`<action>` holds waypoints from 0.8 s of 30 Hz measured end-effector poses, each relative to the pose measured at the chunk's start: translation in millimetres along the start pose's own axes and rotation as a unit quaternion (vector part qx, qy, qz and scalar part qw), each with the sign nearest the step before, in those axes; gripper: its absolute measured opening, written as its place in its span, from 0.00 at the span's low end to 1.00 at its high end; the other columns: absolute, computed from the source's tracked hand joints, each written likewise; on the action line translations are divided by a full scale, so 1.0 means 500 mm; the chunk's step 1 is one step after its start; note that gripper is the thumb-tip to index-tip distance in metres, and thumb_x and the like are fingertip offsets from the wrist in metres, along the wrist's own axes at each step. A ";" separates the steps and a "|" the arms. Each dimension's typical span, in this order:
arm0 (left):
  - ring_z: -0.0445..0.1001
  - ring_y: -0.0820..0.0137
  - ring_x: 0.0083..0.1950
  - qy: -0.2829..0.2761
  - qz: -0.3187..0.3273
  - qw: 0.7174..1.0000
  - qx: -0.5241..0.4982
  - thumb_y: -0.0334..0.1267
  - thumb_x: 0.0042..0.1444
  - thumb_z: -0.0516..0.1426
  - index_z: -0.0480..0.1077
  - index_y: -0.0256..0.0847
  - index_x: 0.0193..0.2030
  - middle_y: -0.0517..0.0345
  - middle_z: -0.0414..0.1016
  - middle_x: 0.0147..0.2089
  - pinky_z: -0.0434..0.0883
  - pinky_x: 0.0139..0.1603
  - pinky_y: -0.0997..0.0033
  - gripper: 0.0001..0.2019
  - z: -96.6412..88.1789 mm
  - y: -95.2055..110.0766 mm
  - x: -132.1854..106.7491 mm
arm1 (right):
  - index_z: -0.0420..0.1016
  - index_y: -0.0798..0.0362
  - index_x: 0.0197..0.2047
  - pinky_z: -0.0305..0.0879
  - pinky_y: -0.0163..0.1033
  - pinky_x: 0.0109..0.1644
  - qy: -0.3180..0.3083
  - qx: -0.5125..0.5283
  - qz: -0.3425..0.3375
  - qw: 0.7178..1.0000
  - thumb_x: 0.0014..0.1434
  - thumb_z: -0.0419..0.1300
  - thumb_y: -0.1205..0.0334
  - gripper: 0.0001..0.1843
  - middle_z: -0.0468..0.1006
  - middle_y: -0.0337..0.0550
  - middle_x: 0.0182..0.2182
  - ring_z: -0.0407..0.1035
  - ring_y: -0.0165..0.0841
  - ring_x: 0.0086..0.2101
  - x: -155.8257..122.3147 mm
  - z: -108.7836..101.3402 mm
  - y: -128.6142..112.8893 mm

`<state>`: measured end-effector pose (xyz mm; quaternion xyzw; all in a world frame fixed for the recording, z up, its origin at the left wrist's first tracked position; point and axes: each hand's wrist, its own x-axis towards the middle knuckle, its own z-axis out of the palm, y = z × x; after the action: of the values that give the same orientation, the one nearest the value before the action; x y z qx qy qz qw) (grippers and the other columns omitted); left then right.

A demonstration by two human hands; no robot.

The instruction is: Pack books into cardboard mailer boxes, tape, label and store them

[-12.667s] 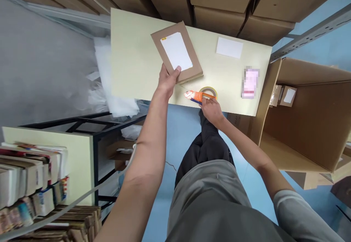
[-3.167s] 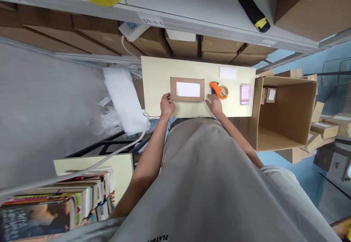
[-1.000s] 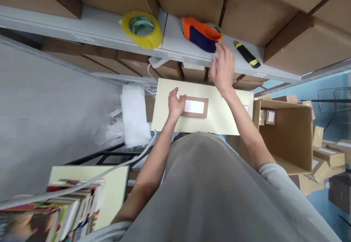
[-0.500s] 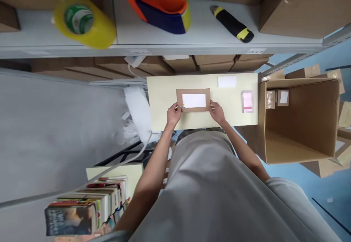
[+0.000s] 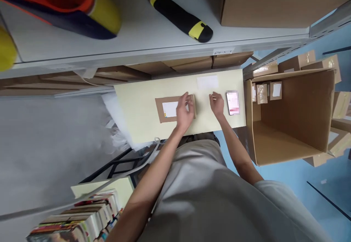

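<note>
At the far left, a roll of yellow tape (image 5: 5, 53) is lying partly out of view on the grey shelf (image 5: 134, 26), and an orange-and-navy tape dispenser (image 5: 63, 11) is resting to the right of it, carrying a yellow roll. Below, a row of books (image 5: 79, 216) is filling the lower left corner. White packing sheet (image 5: 116, 115) is hanging alongside the left end of the pale tabletop (image 5: 139, 106).

On the tabletop, left of its middle, a flat cardboard package (image 5: 171, 111) is lying with its white label (image 5: 168, 107) facing up. Above it, a black-and-yellow utility knife (image 5: 179, 15) is lying slantwise on the shelf. I am holding my left hand (image 5: 185, 111) over the package's right end, my fingers loosely curling and standing apart; blur is keeping me from telling whether they are touching the cardboard.

A blank white paper (image 5: 207, 82) is lying near the far edge. Just below its right end, I am holding my right hand (image 5: 216, 104) with the fingers bending inward; I cannot tell whether they are gripping anything. A phone (image 5: 232, 103) is lying just beside that hand. Farther right, a large open carton (image 5: 297, 114) is holding small taped parcels (image 5: 262, 93), and more boxes (image 5: 341, 139) are sitting beyond it.
</note>
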<state>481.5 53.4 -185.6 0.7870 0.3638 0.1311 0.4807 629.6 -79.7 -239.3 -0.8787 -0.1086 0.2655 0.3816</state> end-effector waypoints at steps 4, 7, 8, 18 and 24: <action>0.74 0.49 0.78 -0.030 -0.016 0.999 -0.004 0.36 0.72 0.58 0.67 0.42 0.78 0.36 0.70 0.78 0.70 0.82 0.46 0.29 0.148 0.017 0.086 | 0.76 0.58 0.72 0.83 0.53 0.63 0.073 0.007 0.028 0.997 0.81 0.54 0.46 0.29 0.78 0.70 0.66 0.82 0.49 0.60 0.101 -0.007 0.025; 0.71 0.44 0.79 0.011 -0.153 0.988 0.019 0.32 0.68 0.61 0.68 0.38 0.76 0.31 0.69 0.76 0.66 0.83 0.42 0.30 0.219 -0.024 0.156 | 0.75 0.58 0.74 0.81 0.53 0.66 0.082 -0.018 0.034 0.996 0.81 0.54 0.48 0.30 0.77 0.68 0.65 0.81 0.49 0.62 0.148 0.008 0.036; 0.72 0.43 0.79 0.021 -0.188 0.982 0.025 0.32 0.68 0.61 0.70 0.37 0.74 0.30 0.70 0.74 0.66 0.83 0.41 0.28 0.234 -0.039 0.174 | 0.76 0.58 0.74 0.81 0.52 0.67 0.076 -0.031 0.038 0.996 0.82 0.54 0.49 0.29 0.77 0.68 0.65 0.81 0.48 0.61 0.158 0.012 0.038; 0.79 0.51 0.68 0.028 -0.216 0.975 0.042 0.31 0.69 0.60 0.77 0.45 0.56 0.40 0.73 0.63 0.70 0.78 0.46 0.11 0.249 -0.084 0.207 | 0.80 0.60 0.68 0.79 0.52 0.68 0.056 -0.006 0.045 0.997 0.79 0.55 0.58 0.23 0.79 0.67 0.64 0.82 0.46 0.56 0.160 0.002 0.029; 0.81 0.56 0.62 0.086 -0.218 0.971 0.039 0.34 0.73 0.61 0.73 0.41 0.56 0.40 0.77 0.61 0.75 0.72 0.52 0.08 0.241 -0.041 0.209 | 0.79 0.52 0.64 0.81 0.49 0.63 0.081 0.029 0.078 0.993 0.80 0.58 0.53 0.18 0.86 0.57 0.56 0.83 0.43 0.53 0.148 -0.001 0.009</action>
<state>612.6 52.1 -278.8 0.6928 0.5714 0.0759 0.4332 691.6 -53.9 -270.7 -0.8918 -0.0004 0.2253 0.3924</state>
